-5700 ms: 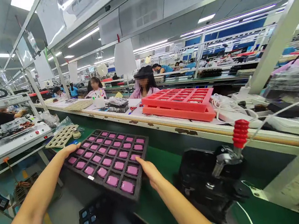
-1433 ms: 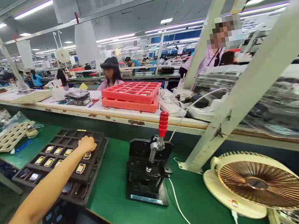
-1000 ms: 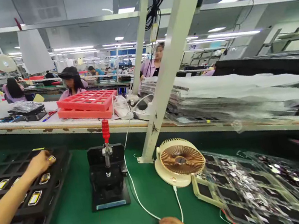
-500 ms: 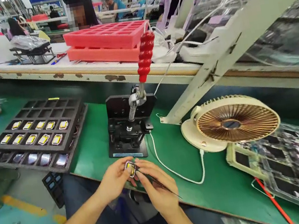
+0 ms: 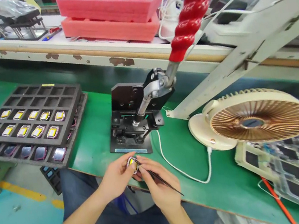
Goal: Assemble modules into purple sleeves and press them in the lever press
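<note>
Person's two hands at a green-matted workbench, seen from the head camera. The left hand (image 5: 116, 179) pinches a small yellow-faced component (image 5: 132, 164) between thumb and fingers, clamped firmly and held above the bench's near edge, in front of the person's lap. The right hand (image 5: 158, 187) lies just beside it, its fingers together around fine dark tweezers (image 5: 170, 187), which run diagonally across the hand; whether their tips touch the component cannot be told. Behind the hands stands a black toggle press (image 5: 131, 140) with a red handle grip (image 5: 193, 13), and to its left a black foam tray (image 5: 76, 97) carries rows of similar yellow-faced components (image 5: 38, 131). A cream desk fan (image 5: 262, 118) stands to the right. Step in hand (judgement): close handling of the single component with tweezers, away from tray and press. Next move (judgement): fine work calling for a steady pinch and careful tweezer control, since the component is small.
</note>
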A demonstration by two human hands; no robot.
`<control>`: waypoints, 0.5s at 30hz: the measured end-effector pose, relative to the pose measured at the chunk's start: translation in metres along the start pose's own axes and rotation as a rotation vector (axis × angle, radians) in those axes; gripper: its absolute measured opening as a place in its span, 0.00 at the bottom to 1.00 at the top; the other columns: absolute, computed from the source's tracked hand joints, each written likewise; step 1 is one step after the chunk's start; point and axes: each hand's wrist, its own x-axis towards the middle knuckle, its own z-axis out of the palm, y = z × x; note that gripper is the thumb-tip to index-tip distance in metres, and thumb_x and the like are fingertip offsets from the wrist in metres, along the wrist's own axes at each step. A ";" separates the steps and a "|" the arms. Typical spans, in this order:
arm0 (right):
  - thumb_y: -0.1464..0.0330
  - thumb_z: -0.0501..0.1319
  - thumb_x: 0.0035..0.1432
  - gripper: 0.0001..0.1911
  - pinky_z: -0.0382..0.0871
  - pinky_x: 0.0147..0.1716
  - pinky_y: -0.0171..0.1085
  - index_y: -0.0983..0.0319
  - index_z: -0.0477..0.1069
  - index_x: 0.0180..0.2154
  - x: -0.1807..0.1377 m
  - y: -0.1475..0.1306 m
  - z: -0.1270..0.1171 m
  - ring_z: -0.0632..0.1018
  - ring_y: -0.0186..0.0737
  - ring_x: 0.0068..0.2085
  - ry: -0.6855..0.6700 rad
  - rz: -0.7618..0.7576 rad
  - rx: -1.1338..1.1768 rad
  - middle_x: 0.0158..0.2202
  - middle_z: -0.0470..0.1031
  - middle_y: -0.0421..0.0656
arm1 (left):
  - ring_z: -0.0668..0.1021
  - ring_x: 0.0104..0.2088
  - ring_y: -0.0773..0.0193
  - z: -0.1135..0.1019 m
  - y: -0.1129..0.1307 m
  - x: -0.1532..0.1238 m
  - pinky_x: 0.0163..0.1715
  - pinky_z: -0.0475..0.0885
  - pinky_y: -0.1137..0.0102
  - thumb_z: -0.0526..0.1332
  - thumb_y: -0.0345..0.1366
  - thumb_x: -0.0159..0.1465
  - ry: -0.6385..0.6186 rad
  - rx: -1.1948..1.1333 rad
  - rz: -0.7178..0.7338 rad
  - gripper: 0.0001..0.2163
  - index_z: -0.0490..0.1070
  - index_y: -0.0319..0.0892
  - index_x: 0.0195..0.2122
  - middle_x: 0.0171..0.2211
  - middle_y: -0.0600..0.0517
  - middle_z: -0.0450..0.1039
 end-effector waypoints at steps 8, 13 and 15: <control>0.79 0.67 0.65 0.14 0.82 0.54 0.48 0.56 0.82 0.47 -0.001 -0.003 0.000 0.86 0.48 0.51 0.069 0.081 0.069 0.50 0.84 0.47 | 0.82 0.33 0.62 -0.003 0.004 -0.001 0.34 0.78 0.66 0.71 0.51 0.67 -0.015 0.045 0.059 0.28 0.76 0.40 0.62 0.44 0.46 0.80; 0.72 0.65 0.70 0.05 0.80 0.58 0.54 0.57 0.78 0.45 -0.007 -0.004 -0.004 0.85 0.46 0.50 0.236 0.188 0.205 0.45 0.82 0.45 | 0.78 0.33 0.67 -0.001 0.010 -0.007 0.34 0.72 0.72 0.76 0.43 0.63 0.067 -0.058 0.075 0.21 0.77 0.42 0.54 0.36 0.52 0.79; 0.70 0.66 0.71 0.03 0.80 0.57 0.55 0.58 0.77 0.45 -0.011 -0.002 -0.007 0.85 0.46 0.49 0.272 0.253 0.255 0.44 0.82 0.45 | 0.77 0.33 0.69 -0.002 0.009 -0.009 0.34 0.70 0.74 0.78 0.40 0.61 0.094 -0.135 0.076 0.16 0.78 0.42 0.46 0.35 0.53 0.79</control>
